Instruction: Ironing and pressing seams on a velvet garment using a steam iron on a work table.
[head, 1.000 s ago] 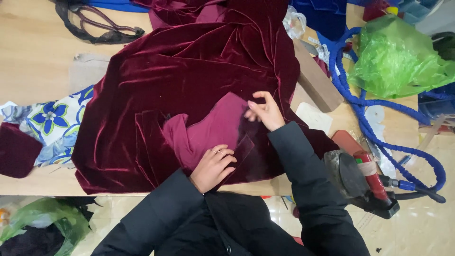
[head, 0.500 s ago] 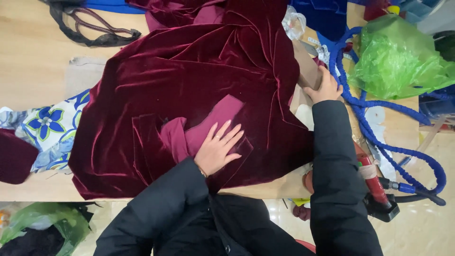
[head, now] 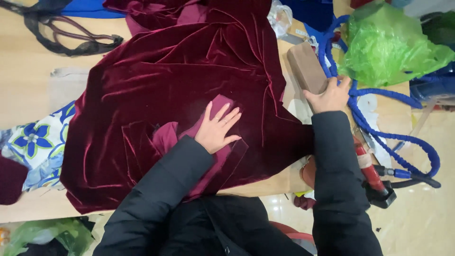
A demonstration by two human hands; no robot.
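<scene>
**Left hand flat on velvet, right hand on the brown block**

Your left hand [head: 219, 129] lies spread, palm down, fingers fanned, on a flat lighter-red cloth piece [head: 208, 142] that sits on top of the dark red velvet [head: 189, 80]. That pressure looks meant to keep the smooth piece from sliding on the soft, shiny pile, which drapes in deep folds across the wooden table [head: 28, 80].

Your right hand [head: 329, 95] reaches to the table's right side and closes around the near end of a long brown block [head: 305, 68], fingers curled over its edge. The block is straight-sided and matte, lying just beside the velvet's edge.

A coiled blue hose [head: 379, 137] loops past that hand, beneath a crinkled green plastic bag [head: 388, 47]. A flowered blue-and-white cloth [head: 33, 142] peeks out at the left.
</scene>
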